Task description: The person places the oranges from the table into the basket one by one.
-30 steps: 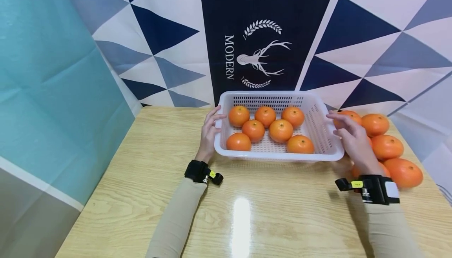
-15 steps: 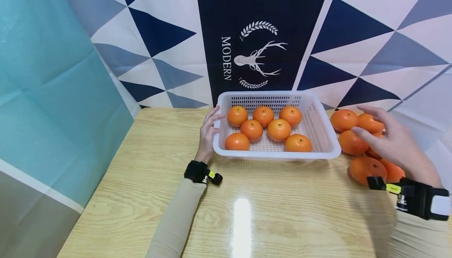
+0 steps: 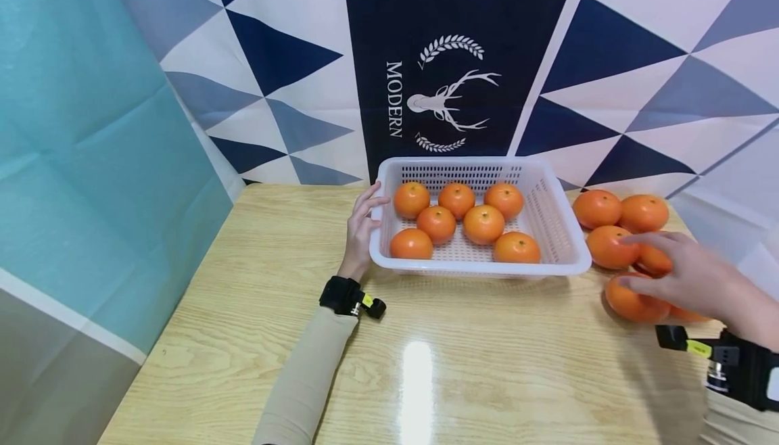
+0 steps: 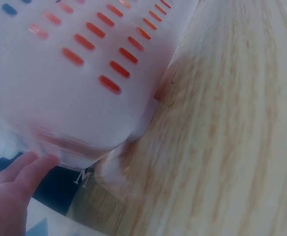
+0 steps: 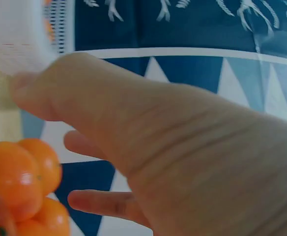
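We see the left hand (image 3: 360, 232) resting with straight fingers against the white basket (image 3: 562, 232) of 7 oranges, while the right hand (image 3: 690, 279), fingers spread, reaches onto the nearest loose orange (image 3: 629, 303) on the table (image 3: 243, 310).

text: "MODERN" | on: dark blue backdrop cloth (image 3: 453, 26) | beside: white stag emblem (image 3: 453, 101)

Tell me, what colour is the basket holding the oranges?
White, with slotted walls; the basket shows best in the head view.
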Action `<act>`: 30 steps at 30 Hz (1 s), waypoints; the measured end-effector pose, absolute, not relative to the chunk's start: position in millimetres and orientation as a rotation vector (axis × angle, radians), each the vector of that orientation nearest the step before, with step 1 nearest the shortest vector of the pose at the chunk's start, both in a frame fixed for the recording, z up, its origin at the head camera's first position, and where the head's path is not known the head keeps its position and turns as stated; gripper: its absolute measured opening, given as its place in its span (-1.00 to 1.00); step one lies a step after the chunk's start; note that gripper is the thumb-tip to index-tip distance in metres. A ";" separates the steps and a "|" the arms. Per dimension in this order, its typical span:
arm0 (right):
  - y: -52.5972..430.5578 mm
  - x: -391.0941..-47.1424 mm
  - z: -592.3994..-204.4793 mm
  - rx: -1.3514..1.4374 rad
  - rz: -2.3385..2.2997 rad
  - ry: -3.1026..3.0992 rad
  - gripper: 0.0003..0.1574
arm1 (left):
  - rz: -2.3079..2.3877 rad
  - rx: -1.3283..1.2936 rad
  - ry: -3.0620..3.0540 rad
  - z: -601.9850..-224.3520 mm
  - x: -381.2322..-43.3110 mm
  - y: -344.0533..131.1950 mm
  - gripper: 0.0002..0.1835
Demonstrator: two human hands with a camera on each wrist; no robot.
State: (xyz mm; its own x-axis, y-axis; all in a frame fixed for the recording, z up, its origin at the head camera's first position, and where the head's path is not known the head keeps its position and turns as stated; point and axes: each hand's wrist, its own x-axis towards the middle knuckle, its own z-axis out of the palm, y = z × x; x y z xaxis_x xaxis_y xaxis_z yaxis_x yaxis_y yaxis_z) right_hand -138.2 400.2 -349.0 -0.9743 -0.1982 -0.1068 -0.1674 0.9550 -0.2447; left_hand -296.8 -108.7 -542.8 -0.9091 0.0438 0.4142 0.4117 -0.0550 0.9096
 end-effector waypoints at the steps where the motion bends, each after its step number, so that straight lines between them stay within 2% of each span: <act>1: 399.8 -137.2 -351.6 -0.278 -0.346 2.955 -0.10 | -2.047 -0.489 -1.966 -543.0 -296.7 -108.8 -0.45; 7: 399.0 -134.4 -361.2 -0.324 -0.315 2.942 -0.06 | -2.044 -0.482 -1.969 -543.9 -297.5 -109.3 -0.45; 15: 401.8 -139.1 -372.2 -0.374 -0.427 2.902 -0.24 | -2.026 -0.467 -1.978 -544.8 -297.1 -108.9 -0.43; 25: 404.1 -141.3 -382.2 -0.394 -0.411 2.816 -0.30 | -2.050 -0.452 -1.981 -545.6 -297.6 -108.8 -0.42; 29: 400.4 -142.7 -381.0 -0.303 -0.395 2.749 -0.45 | -2.047 -0.450 -1.985 -545.0 -297.1 -108.4 -0.43; 30: 399.9 -143.1 -380.1 -0.242 -0.441 2.706 -0.44 | -2.044 -0.452 -1.986 -544.8 -296.8 -108.2 -0.43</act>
